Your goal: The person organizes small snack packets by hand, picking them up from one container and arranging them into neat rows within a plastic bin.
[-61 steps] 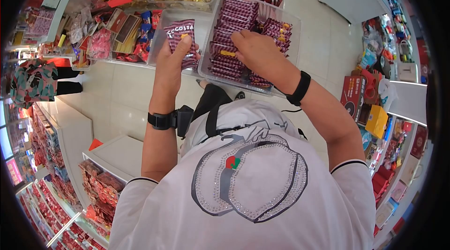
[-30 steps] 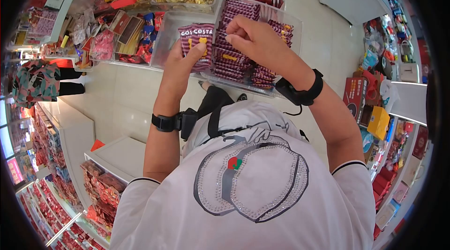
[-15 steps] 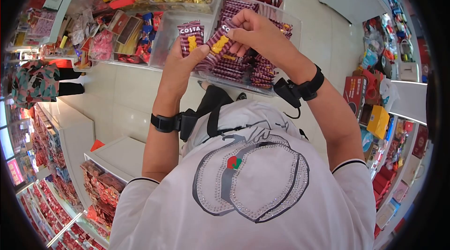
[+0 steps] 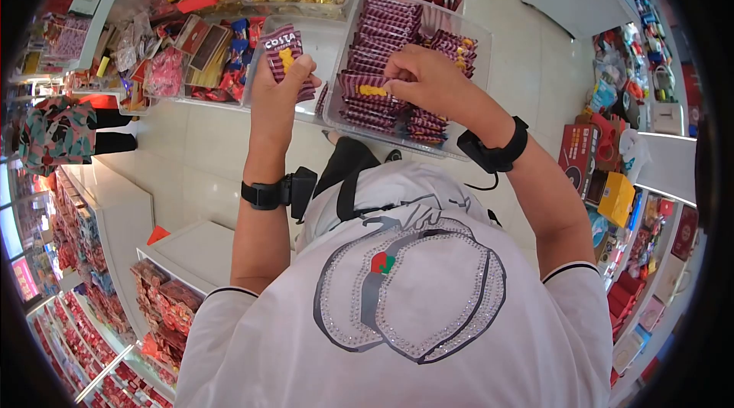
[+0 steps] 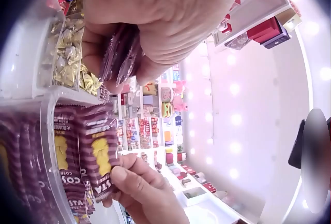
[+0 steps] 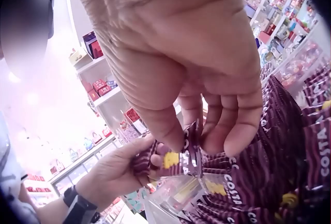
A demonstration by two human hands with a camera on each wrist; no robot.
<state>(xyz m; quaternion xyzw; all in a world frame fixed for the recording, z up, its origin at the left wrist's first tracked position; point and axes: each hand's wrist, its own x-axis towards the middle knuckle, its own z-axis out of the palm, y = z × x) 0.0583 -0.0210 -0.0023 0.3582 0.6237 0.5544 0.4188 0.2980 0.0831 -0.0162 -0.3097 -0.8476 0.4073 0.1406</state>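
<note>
Left hand [image 4: 275, 102] clamped on a stack of Costa packets [image 4: 284, 56], right hand [image 4: 430, 81] pinching a single packet [image 6: 189, 155].
Just left of the clear bin [image 4: 436, 149] the stack is held upright, thumb across its face, seemingly so the bundle is not spilled; over the bin the single packet is pinched between thumb and fingertips, apparently to be handled alone among the rows [image 4: 382, 33].

Bright shop lighting; fisheye edge distortion, dark vignette; wrist views blurred, glary.
</note>
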